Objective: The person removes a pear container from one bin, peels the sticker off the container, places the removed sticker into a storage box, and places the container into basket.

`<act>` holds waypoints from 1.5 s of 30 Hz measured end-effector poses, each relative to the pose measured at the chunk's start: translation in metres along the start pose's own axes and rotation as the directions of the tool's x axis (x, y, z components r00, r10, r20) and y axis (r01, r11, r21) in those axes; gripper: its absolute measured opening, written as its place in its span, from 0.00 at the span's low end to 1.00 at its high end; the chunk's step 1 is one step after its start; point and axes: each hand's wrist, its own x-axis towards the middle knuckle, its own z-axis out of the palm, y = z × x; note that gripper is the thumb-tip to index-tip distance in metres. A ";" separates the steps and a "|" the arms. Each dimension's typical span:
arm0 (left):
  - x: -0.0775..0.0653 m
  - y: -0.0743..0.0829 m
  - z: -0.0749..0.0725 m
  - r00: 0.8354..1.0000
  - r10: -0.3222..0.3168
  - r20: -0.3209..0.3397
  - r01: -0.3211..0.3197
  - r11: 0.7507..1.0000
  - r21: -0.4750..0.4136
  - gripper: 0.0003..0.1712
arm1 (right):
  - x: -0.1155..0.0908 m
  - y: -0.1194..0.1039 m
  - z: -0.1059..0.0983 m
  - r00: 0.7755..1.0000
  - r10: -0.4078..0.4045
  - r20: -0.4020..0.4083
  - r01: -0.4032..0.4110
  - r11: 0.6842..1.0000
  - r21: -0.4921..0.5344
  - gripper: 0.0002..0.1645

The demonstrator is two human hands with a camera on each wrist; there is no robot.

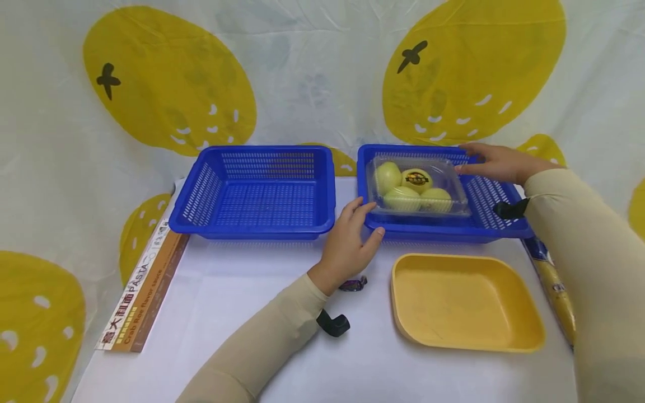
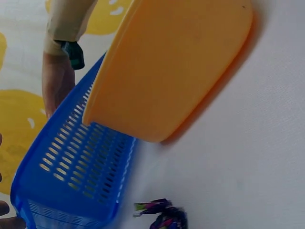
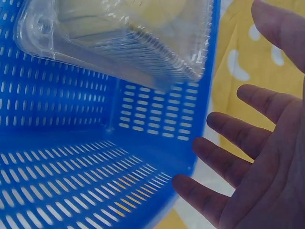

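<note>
A clear plastic box of pale yellow-green round fruit [image 1: 403,200] sits in the left part of the right blue basket [image 1: 438,229]. My left hand [image 1: 347,246] is at that basket's front left corner, fingers spread, close to the box; whether it touches is unclear. At the basket's back rim is my right hand [image 1: 499,162], beside the box's right end. Its fingers [image 3: 224,162] are spread with nothing between them in the right wrist view, apart from the box. In the left wrist view only a few left fingertips [image 2: 12,222] show.
Another blue basket [image 1: 252,229] stands on the left. A yellow tray [image 1: 463,302] lies in front of the right basket. A purple-wrapped candy [image 1: 354,284] is by my left wrist. A pasta box [image 1: 143,291] lies along the left edge, a blue-and-yellow packet [image 1: 554,285] along the right.
</note>
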 end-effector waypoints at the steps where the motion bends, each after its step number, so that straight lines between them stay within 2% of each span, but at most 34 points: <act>1: 0.000 -0.001 0.002 1.000 -0.011 0.001 0.011 1.000 -0.002 0.33 | 0.003 0.002 0.002 1.000 0.003 0.005 -0.003 1.000 0.013 0.58; 8: -0.001 -0.007 0.007 0.997 -0.076 0.002 0.076 0.996 -0.043 0.31 | 0.022 0.016 0.014 0.999 0.024 0.041 -0.025 0.999 0.034 0.56; 13: 0.000 -0.008 0.008 0.992 -0.122 0.036 0.124 0.990 -0.067 0.31 | 0.033 0.024 0.017 0.997 0.023 0.069 -0.027 0.998 0.060 0.56; 18: 0.003 -0.009 0.009 0.992 -0.117 0.051 0.119 0.992 -0.032 0.29 | 0.041 0.029 0.020 0.994 0.028 0.108 -0.040 0.993 0.107 0.58; 22: 0.005 -0.011 0.011 0.992 -0.116 0.044 0.117 0.993 -0.010 0.28 | 0.046 0.033 0.026 0.991 0.027 0.134 -0.052 0.981 0.185 0.59; 30: 0.004 -0.014 0.013 0.989 -0.127 0.073 0.129 0.991 -0.023 0.27 | 0.051 0.046 0.045 0.984 0.040 0.174 -0.097 0.939 0.329 0.57; 33: 0.005 -0.014 0.014 0.991 -0.110 0.072 0.113 0.993 -0.031 0.27 | 0.051 0.050 0.050 0.981 0.030 0.194 -0.107 0.910 0.400 0.57; 36: 0.006 -0.015 0.015 0.993 -0.098 0.062 0.101 0.994 -0.037 0.27 | 0.052 0.051 0.053 0.980 0.002 0.200 -0.094 0.886 0.454 0.58; 40: 0.006 -0.014 0.015 0.993 -0.104 0.058 0.106 0.994 -0.033 0.27 | 0.050 0.050 0.054 0.981 -0.026 0.190 -0.071 0.872 0.484 0.59; 45: 0.007 -0.012 0.015 0.988 -0.134 0.071 0.137 0.990 -0.037 0.28 | 0.050 0.049 0.057 0.981 -0.042 0.190 -0.074 0.823 0.563 0.61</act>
